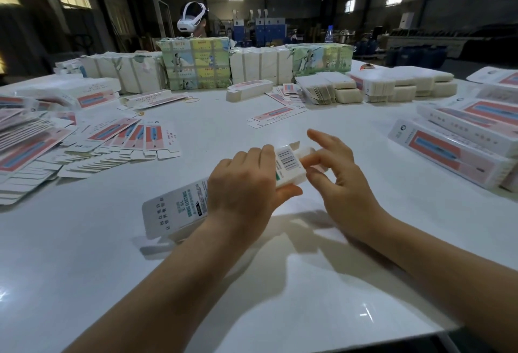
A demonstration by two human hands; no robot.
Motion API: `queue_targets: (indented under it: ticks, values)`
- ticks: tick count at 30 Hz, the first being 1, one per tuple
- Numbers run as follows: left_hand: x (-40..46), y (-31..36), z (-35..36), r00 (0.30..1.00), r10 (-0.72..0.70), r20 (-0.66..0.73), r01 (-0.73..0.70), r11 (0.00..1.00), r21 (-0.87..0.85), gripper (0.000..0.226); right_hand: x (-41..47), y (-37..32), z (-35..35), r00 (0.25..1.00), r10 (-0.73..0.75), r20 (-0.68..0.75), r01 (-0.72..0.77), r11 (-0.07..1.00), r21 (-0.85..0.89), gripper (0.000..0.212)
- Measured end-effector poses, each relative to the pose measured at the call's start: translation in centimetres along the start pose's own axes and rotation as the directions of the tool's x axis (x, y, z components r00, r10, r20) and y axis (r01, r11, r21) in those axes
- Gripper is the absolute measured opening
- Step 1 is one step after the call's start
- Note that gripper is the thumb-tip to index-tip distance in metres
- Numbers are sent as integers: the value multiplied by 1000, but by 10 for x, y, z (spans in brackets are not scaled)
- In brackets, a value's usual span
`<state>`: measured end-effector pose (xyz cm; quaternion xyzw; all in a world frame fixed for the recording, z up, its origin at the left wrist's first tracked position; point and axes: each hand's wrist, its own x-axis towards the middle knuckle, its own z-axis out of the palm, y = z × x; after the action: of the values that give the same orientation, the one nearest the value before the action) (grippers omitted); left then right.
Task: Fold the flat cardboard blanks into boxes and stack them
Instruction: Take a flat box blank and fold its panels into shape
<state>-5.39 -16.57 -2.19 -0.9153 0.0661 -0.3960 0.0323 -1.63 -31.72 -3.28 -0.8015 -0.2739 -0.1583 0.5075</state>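
Near centre, above the white table (252, 296): the left hand (241, 184) grips a long white box (179, 207), fingers curled over its top and thumb beneath; the box slants from lower left up to its barcoded far end. The right hand (339, 176) works at that end, thumb pressing the end flap and index finger raised, the rest loosely spread; it clasps nothing. Left: flat blanks (117, 142) fanned out in overlapping rows. Right: folded boxes (454, 150) stacked at the table edge, pink-and-blue faces up. Middle distance: a single blank (276, 117) lying apart; beyond it, low piles of blanks (392, 86) and strapped bundles (196, 63). Far side: a person wearing a white headset (190, 20), partly hidden behind the bundles
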Motion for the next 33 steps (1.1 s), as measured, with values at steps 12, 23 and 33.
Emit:
queue_targets:
  ticks: [12,23,33]
  values:
    - [1,3,-1,1000,-20,-2,20,1000,-12,64,-12,-3,13,998,-56,-26,54,995,-80,50]
    - [1,0,1,998,-47,-30,47,999,20,65,-4,-4,8,991,117,-62,-112,990,82,59]
    - [-1,7,8,988,85,-132,-77,995,67,71,-1,-3,10,958,270,92,-279,823,495,21]
